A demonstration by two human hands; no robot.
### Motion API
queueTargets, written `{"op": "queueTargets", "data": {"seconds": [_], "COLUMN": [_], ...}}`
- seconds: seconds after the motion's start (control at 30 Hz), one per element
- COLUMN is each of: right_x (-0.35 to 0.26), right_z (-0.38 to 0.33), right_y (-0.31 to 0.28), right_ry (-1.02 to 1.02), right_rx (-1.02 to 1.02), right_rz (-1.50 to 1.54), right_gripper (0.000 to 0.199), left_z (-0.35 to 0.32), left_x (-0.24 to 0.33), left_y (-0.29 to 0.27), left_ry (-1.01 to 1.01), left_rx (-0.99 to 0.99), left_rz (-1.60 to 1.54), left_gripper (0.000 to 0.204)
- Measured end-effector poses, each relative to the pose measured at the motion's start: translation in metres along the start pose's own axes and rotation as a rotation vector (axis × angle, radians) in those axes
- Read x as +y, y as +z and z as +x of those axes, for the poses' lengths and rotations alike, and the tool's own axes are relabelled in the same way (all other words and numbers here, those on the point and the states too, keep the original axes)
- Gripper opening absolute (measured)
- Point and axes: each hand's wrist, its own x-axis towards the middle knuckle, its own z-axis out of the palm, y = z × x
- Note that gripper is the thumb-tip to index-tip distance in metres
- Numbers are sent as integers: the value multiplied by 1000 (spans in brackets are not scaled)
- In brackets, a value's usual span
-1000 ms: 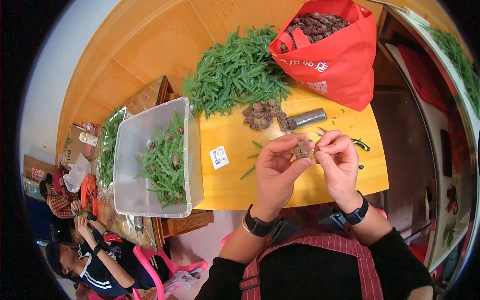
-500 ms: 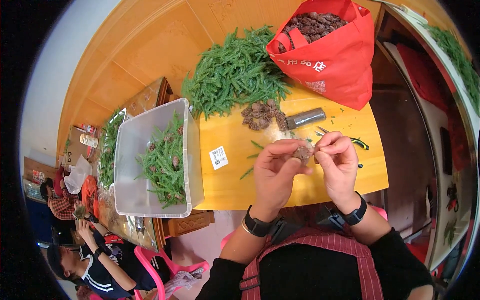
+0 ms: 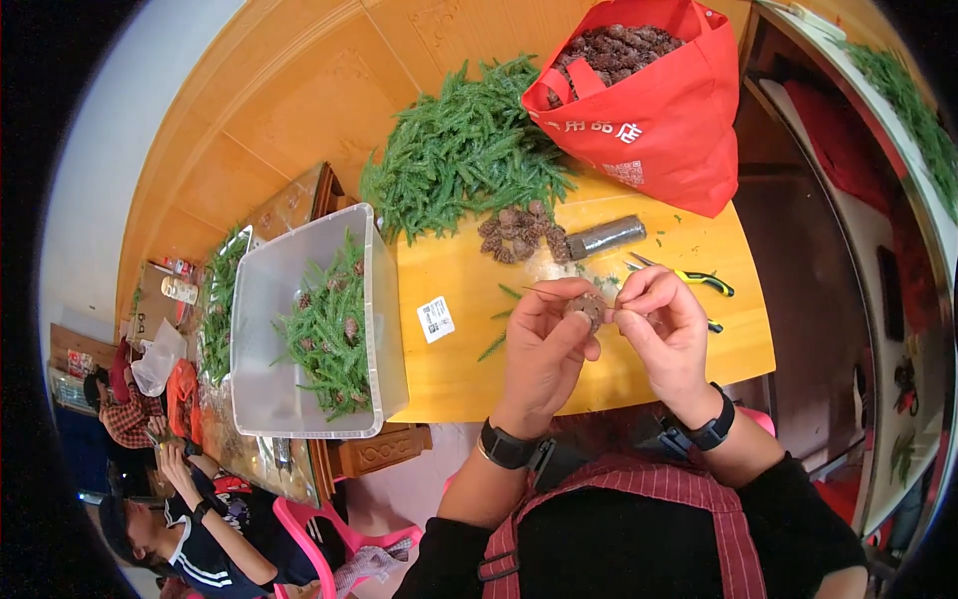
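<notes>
Right of the frame's centre, a pine cone is held in the grip of the left hand and could be dropped if that were loosened, while the right hand is pinched beside it, any contents indiscernible.

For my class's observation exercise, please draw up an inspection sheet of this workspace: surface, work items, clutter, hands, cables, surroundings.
Surface: yellow wooden table, partly covered.
Work items: brown, scaly pine cone; brown cone pile; red fabric bag of cones; heaped green needle-leaved branches; translucent plastic bin holding greenery and cones.
Clutter: white rectangular label; dark cylindrical bundle; yellow-and-black-handled metal tool; loose green sprigs.
Hands: left hand holds the cone; right hand pinches beside it, anything between its fingertips too small to tell.
Cables: none identifiable with certainty.
Surroundings: seated co-worker at lower left; orange-brown wood panelling behind.
</notes>
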Motion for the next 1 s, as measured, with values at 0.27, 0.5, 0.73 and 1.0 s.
{"op": "queueTargets", "data": {"seconds": [0.27,0.5,0.73,1.0], "right_x": [-12,-11,-10,-10], "right_z": [4,5,10,11], "right_y": [1,-3,-13,-12], "right_ry": [23,19,-45,-131], "right_rx": [0,-71,-120,-117], "right_rz": [-34,-53,-159,-354], "right_gripper": [15,15,15,14], "left_z": [-1,0,0,0], "left_x": [1,0,4,7], "left_y": [-1,-6,-7,3], "left_ry": [-45,-134,-130,-93], "left_rx": [-24,-36,-34,60], "left_rz": [-1,-151,97,274], "left_gripper": [24,22,23,24]}}
